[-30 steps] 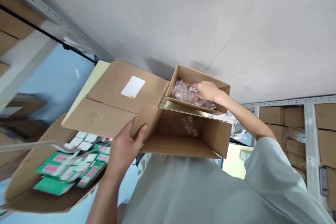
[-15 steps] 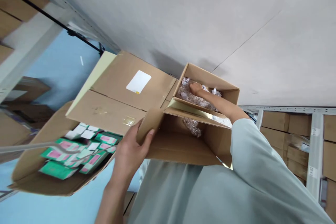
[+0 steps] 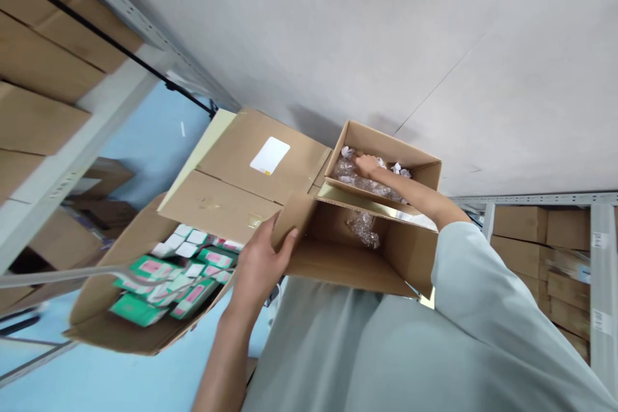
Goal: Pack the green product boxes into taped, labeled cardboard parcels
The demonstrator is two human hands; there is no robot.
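Observation:
My left hand (image 3: 263,261) grips the side flap of an open cardboard box (image 3: 338,264) in front of my body, thumb on the inner face. A clump of bubble wrap (image 3: 364,230) lies inside at its far wall. Behind it stands a smaller cardboard box (image 3: 393,147), holding clear bubble wrap (image 3: 345,170) and crumpled white paper (image 3: 400,169). My right hand (image 3: 369,166) reaches down into that box with curled fingers against the packing. The fingertips are partly hidden, so what they hold cannot be made out.
A closed carton (image 3: 226,199) with a white label stands left of the boxes. Lower left, an open carton (image 3: 87,315) holds several green and white small boxes (image 3: 193,299). A grey bar (image 3: 62,277) crosses before it. Shelves with cartons (image 3: 519,225) flank both sides; a pale wall (image 3: 313,32) rises behind.
The view has shifted, so the left-hand things appear farther right. My right hand has moved slightly within the small box, its fingers less tightly balled. My left hand keeps its grip on the flap.

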